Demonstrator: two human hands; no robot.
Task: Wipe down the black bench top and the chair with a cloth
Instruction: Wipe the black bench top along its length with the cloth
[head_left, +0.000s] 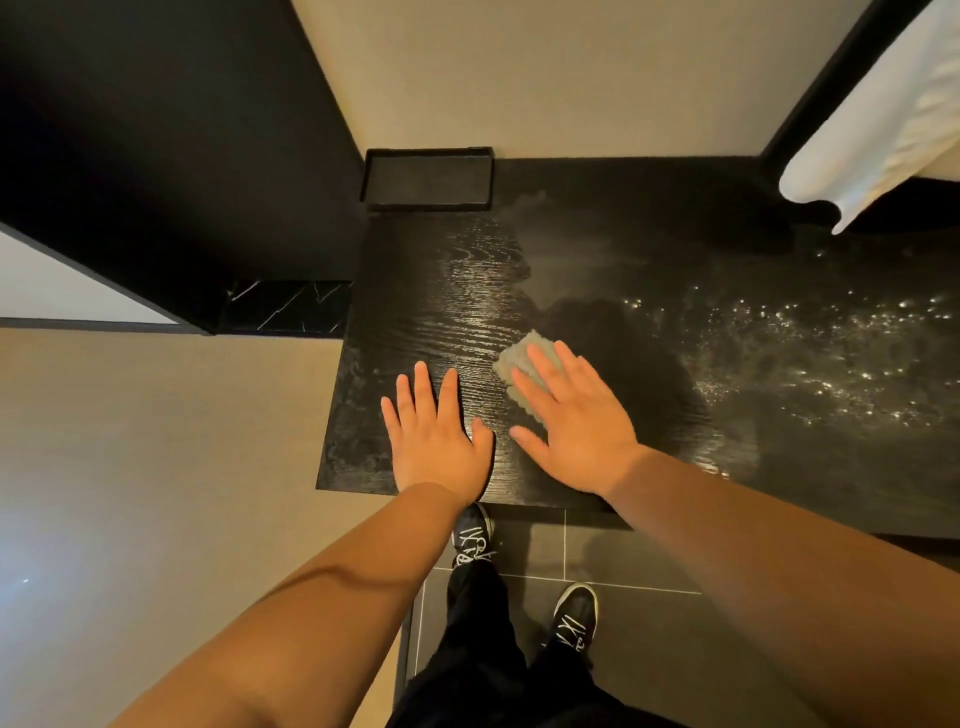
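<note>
A long black wood-grain bench top (447, 291) fills the corner of a beige-walled room, its left end and front edge square and exposed, with a broad bare stretch running off to the right under a scatter of glinting droplets (810, 353). Grey floor tiles (649, 623) lie below the front edge. One white folded fabric (883, 130) hangs in over the bench's far right corner. One shallow black rectangular tray (428, 151) sits in the back left corner, against the wall. Two bare hands lie near the front edge: the left hand (436, 436) rests flat on the wood, fingers straight and spread, holding nothing; the right hand (576, 415), just beside it, presses straight fingers on one small grey ribbed cloth (514, 358). Two black laced shoes (472, 535) stand on the tiles.
</note>
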